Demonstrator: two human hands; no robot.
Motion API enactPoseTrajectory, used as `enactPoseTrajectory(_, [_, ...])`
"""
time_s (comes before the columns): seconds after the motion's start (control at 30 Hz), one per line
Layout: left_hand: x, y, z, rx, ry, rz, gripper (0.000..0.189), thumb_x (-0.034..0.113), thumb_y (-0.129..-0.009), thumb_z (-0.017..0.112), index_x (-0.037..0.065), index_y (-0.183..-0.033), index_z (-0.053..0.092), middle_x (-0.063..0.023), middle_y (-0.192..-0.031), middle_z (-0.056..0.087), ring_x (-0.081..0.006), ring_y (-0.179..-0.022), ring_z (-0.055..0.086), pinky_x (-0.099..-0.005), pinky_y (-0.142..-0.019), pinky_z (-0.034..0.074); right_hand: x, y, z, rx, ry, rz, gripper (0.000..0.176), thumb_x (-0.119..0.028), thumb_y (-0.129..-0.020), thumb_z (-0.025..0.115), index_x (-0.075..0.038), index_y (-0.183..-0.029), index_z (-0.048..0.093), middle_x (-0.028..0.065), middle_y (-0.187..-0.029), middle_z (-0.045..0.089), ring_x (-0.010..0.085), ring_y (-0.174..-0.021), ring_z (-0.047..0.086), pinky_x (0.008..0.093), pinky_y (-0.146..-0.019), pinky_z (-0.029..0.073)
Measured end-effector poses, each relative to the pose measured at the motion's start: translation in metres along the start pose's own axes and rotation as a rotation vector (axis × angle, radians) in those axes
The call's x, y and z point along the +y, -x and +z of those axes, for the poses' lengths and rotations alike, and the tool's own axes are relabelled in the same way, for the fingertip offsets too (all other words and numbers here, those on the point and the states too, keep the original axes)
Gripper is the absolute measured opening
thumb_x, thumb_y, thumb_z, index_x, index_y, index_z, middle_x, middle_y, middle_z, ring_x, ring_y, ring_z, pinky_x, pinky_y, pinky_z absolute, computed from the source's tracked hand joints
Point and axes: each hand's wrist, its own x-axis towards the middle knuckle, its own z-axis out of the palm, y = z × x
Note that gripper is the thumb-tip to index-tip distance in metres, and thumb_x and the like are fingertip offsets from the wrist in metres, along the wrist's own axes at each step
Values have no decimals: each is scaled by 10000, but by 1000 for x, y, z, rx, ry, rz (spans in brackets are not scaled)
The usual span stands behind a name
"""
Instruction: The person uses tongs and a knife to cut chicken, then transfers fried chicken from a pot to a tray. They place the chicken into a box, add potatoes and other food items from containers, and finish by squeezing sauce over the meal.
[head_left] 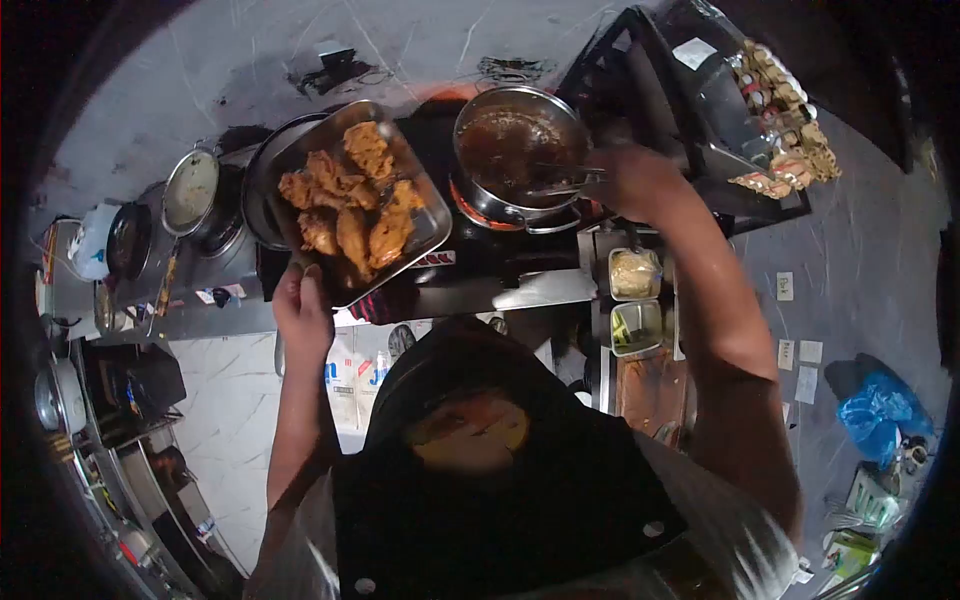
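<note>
My left hand [303,303] grips the near left corner of a metal tray [430,215], thumb over the rim. Several pieces of browned fried chicken [352,228] lie in this tray, which is tilted and held up beside the stove. My right hand [640,185] is closed around metal tongs [560,188] whose arms reach over a steel pot [548,218]. Dark, foamy oil [510,145] fills the pot, and the tong tips are hard to see against it. An orange glow shows under the pot's near left side.
Left of the tray stand a strainer [190,195] over another pot and a dark pan [130,240]. Two food containers [635,275] and a wooden board [650,395] sit near my right arm. Egg cartons [790,120] are at the back right; a blue plastic bag [880,415] lies farther right.
</note>
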Motion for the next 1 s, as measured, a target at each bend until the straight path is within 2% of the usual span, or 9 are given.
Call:
enactPoseTrajectory(0.17, [-1,4,5,73,82,61,209,126,-1108,529,6,-957,609,39,-787,528,-59,-741,448,-268,-645,370,-10,-42,32,-249,58,-68,442,-390,-921,771,-76,-1232,753,162,-1208,756,370,-1157,713,490,-999,569])
enactPoseTrajectory(0.23, [10,7,4,135,43,-18,232,145,-1114,527,3,-945,598,32,-792,531,-63,-738,441,-272,-641,366,-13,-50,46,-254,63,-62,444,-383,-923,766,-73,-1241,751,164,-1214,755,372,-1160,711,490,-1002,568])
enactPoseTrajectory(0.4, [6,9,-5,75,-52,49,236,158,-1118,527,-6,-966,601,21,-812,549,-68,-749,452,-274,-648,374,-17,-59,63,-237,68,-16,422,-357,-930,751,-61,-1232,758,171,-1192,761,377,-1158,710,491,-1010,566])
enactPoseTrajectory(0.57, [4,10,-3,100,20,83,233,148,-1118,527,-5,-961,606,26,-802,545,-62,-752,450,-272,-648,377,-11,-52,61,-59,-19,15,359,-341,-933,743,-69,-1165,774,212,-1097,762,408,-1103,714,516,-972,564])
enactPoseTrajectory(0.7, [1,7,-2,60,-9,93,214,138,-1117,535,-9,-992,628,22,-839,577,-54,-767,465,-258,-663,389,-7,-38,50,-80,-66,73,389,-371,-982,704,-77,-1231,761,214,-1133,768,398,-1133,723,504,-993,573])
enactPoseTrajectory(0.77, [0,5,-2,61,36,100,209,137,-1116,539,-10,-1003,636,20,-848,587,-53,-772,471,-254,-668,394,2,-29,53,205,-101,-41,374,-355,-950,747,-63,-1182,763,243,-990,754,443,-993,727,541,-888,567])
enactPoseTrajectory(0.8, [1,5,-2,52,47,50,210,141,-1117,542,-6,-1001,637,21,-849,589,-52,-772,473,-252,-667,391,7,-24,54,205,-103,-44,374,-355,-950,747,-63,-1182,763,243,-990,754,443,-993,727,541,-888,567])
enactPoseTrajectory(0.87, [3,2,2,45,57,2,211,144,-1117,544,-3,-1000,639,21,-849,591,-52,-771,475,-250,-666,387,-2,-8,33,215,-202,136,398,-360,-973,745,-58,-1231,754,253,-959,752,453,-969,730,536,-866,566])
enactPoseTrajectory(1.0, [-4,-8,6,39,89,54,224,155,-1117,549,17,-953,612,40,-795,539,-48,-733,441,-261,-627,346,-5,6,26,344,-291,205,404,-356,-989,740,-60,-1264,747,261,-1000,753,455,-988,730,521,-854,570])
